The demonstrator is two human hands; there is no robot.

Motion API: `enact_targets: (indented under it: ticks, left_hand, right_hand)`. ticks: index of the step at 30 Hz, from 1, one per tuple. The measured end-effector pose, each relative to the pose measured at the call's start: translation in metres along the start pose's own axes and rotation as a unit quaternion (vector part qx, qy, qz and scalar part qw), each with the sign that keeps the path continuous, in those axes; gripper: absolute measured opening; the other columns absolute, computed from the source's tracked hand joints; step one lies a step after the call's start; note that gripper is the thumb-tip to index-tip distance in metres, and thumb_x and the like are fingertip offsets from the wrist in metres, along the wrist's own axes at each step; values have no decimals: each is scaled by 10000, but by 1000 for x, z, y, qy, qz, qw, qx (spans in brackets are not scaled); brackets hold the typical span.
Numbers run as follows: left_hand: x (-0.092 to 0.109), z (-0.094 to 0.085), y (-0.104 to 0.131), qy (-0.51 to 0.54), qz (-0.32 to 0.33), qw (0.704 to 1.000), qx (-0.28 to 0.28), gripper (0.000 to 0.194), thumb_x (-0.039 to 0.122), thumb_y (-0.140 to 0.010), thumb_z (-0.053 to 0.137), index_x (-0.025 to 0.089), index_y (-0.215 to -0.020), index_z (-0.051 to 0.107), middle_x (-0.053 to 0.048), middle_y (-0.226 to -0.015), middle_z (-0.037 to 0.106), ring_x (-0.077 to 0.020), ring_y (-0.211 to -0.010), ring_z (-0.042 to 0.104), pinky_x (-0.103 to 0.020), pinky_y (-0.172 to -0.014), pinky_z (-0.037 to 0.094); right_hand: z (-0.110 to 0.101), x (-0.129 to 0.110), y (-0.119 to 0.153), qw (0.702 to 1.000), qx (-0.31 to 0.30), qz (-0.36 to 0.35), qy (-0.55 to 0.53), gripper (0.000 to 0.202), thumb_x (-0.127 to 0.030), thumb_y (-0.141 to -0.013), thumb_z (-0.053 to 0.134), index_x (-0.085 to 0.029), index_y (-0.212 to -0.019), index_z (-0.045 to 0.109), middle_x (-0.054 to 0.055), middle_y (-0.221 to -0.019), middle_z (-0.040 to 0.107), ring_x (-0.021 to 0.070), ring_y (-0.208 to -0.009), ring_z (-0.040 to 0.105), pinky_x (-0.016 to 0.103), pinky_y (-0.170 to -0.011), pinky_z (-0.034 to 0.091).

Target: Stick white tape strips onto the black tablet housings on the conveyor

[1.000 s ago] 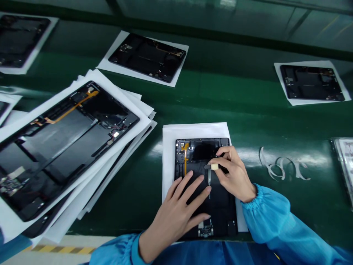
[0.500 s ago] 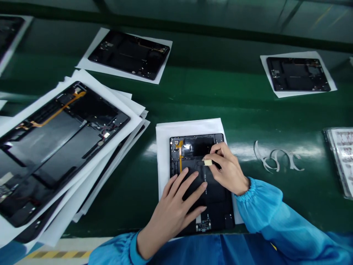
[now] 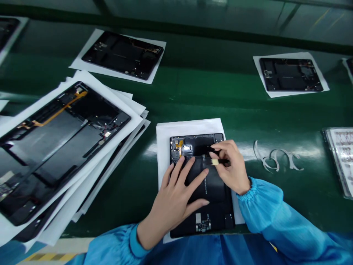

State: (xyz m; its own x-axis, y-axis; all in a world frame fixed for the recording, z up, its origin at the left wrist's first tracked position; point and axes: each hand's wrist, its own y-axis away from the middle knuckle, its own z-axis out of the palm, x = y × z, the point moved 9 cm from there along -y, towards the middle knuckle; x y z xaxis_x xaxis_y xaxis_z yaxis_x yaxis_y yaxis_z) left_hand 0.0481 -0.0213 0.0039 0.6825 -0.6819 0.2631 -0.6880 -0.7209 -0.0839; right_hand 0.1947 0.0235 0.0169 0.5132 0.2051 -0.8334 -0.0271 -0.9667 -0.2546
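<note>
In front of me an opened tablet [image 3: 217, 191] lies on a white sheet [image 3: 162, 158], its inside facing up. An orange ribbon cable and small circuit parts show in it. My left hand [image 3: 176, 193] lies flat across its left and middle part, fingers spread. Over the tablet's upper right side, my right hand [image 3: 231, 167] pinches a thin black strip [image 3: 224, 161] with a pale yellow end. The strip's exact kind cannot be made out, and my fingers hide part of it.
To the left stands a stack of opened tablets [image 3: 63, 129] between white sheets. Curled white strips [image 3: 275, 160] lie to the right, near a clear-covered tray [image 3: 342, 158]. Farther back are another tablet [image 3: 121, 55] and one at the right [image 3: 291, 74].
My right hand has shifted slightly right, and more of the black strip shows. My left hand has slid a little up the tablet. The tablets at the back have moved slightly left.
</note>
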Motion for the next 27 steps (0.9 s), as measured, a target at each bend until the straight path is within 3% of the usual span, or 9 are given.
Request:
enact_targets:
  ticks: [3,7,11,14,17,20,23,25,27]
  left_hand:
    - [-8,-3,-17,21,-35,999,8,534,483,-944,531,284,-1436,473,-158,-1533,357,-419,-1436,259,-585,-1114,272]
    - [-27,-11,-23,83,-80,993,40,336,341,-991,474,266,-1311,545,-123,-1508,376,-358,-1452,245,-556,-1122,290]
    - [-78,-31,14,49,-247,957,142,197,353,-969,486,195,-1049,572,-155,-1292,521,-369,-1348,388,-581,-1069,330]
    - [-96,-23,41,14,-318,943,94,250,419,-946,490,184,-963,573,-178,-1256,476,-403,-1276,414,-613,-992,360]
    - [-89,-14,46,82,-311,944,79,240,389,-969,441,200,-881,560,-150,-1274,447,-362,-1292,393,-585,-998,362]
    - [-75,-19,43,175,-317,923,131,242,367,-985,425,214,-834,537,-116,-1229,490,-314,-1287,421,-500,-990,410]
    - [-63,-22,39,304,-348,876,134,212,402,-975,456,231,-855,491,-40,-931,571,-193,-838,613,-295,-668,511]
    - [-58,-26,34,371,-359,849,114,218,419,-950,507,242,-851,424,37,-727,520,-111,-521,484,-210,-454,399]
    - [-62,-42,20,392,-351,842,119,244,400,-924,559,250,-855,380,77,-658,477,-78,-434,383,-175,-395,313]
  right_hand:
    - [-21,-2,3,998,60,18,9,183,-138,-901,574,-228,-1058,597,13,-918,542,109,-684,523,255,-659,491]
    - [-33,6,15,994,37,39,98,85,-198,-924,557,-204,-993,607,15,-854,555,120,-664,526,239,-608,466]
    - [-30,25,32,985,-1,51,165,130,-250,-940,520,-193,-1033,589,-3,-763,569,131,-639,578,229,-581,459]
    - [-22,28,38,977,-15,27,212,184,-266,-958,483,-187,-1095,577,18,-791,660,146,-632,640,235,-571,462]
    - [-16,24,39,971,-23,-3,239,210,-233,-972,431,-185,-1115,577,59,-922,727,172,-708,699,251,-618,494]
    - [-12,22,38,966,-34,-12,257,237,-213,-973,416,-182,-1149,572,71,-988,737,178,-737,716,251,-627,512]
    - [-10,23,38,964,-39,-12,264,264,-201,-967,414,-186,-1178,572,80,-1004,737,178,-712,716,253,-623,526]
    - [-12,23,38,969,-37,-8,243,281,-183,-956,411,-184,-1191,564,81,-1002,739,184,-724,722,258,-629,541]
    - [-19,23,37,979,-18,2,205,299,-171,-946,402,-181,-1208,546,69,-952,741,184,-720,727,258,-623,552]
